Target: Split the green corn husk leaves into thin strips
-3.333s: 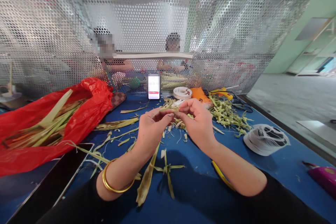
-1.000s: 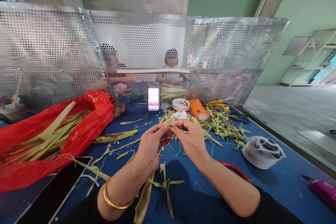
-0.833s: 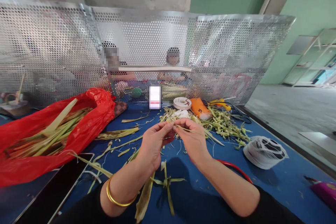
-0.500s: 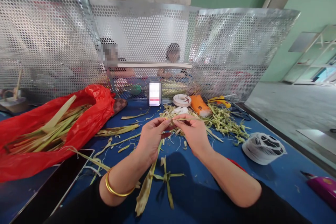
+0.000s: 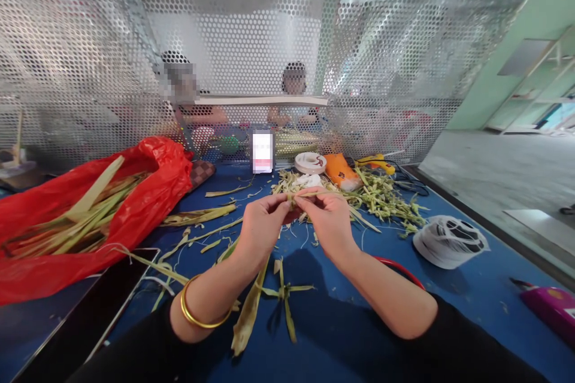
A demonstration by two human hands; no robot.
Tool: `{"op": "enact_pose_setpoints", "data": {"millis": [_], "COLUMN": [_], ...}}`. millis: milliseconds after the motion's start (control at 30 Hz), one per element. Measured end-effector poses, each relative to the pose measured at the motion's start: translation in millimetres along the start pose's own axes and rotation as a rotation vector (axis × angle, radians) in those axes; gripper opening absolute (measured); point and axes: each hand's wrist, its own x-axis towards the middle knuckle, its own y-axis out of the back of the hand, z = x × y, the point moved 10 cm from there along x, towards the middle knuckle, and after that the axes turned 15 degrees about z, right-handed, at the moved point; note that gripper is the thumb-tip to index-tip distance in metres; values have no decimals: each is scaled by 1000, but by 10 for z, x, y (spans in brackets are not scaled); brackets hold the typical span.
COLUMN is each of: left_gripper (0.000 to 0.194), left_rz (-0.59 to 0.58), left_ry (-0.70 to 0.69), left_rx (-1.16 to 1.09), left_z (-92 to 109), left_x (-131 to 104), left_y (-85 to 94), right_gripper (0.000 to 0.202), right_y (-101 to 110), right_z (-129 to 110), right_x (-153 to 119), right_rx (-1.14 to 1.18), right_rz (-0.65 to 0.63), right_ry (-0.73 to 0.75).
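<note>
My left hand (image 5: 264, 222) and my right hand (image 5: 331, 220) meet over the middle of the table, thumbs and fingertips pinched together. Between them is a narrow dried leaf strip (image 5: 291, 197), pale green and husk-like. Its far end seems to trail past the right fingers; my fingers hide most of it. Below the hands, a small cross-shaped piece of tied leaf strips (image 5: 284, 293) lies on the blue table. Beside it is a longer, browned leaf (image 5: 246, 326), partly under my left forearm.
An open red plastic bag (image 5: 153, 203) of leaf strips stands at left. A phone (image 5: 262, 152) stands upright before a perforated metal screen (image 5: 251, 30); two people sit behind it. Leaf trimmings (image 5: 390, 200), a tape roll (image 5: 309, 163), an orange packet (image 5: 341, 171) and a white spool (image 5: 442, 248) lie rightward.
The camera view has tilted down slightly, so the scene sits higher. Both hands stay together on the leaf strip, with the fingers shifted a little and more of the strip showing.
</note>
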Motion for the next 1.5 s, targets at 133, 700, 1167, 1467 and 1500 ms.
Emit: {"op": "enact_pose_setpoints", "data": {"millis": [133, 700, 1167, 1467, 1500], "left_gripper": [17, 21, 12, 16, 16], "left_rz": [-13, -14, 125, 124, 118], "left_ry": [-18, 163, 226, 261, 268], "left_rx": [3, 84, -49, -127, -123], "left_z": [42, -147, -219, -311, -321], "left_x": [-4, 65, 105, 49, 38], "left_y": [-12, 77, 214, 158, 149], "right_gripper": [6, 8, 9, 56, 57], "right_y": [27, 83, 636, 1399, 1372], "right_z": [-46, -409, 86, 352, 384], "right_x": [-12, -136, -193, -674, -674], "right_rx": [-15, -255, -954, -1264, -1301], "right_rz": [25, 42, -428, -483, -490], "right_ry": [32, 416, 260, 463, 486]}}
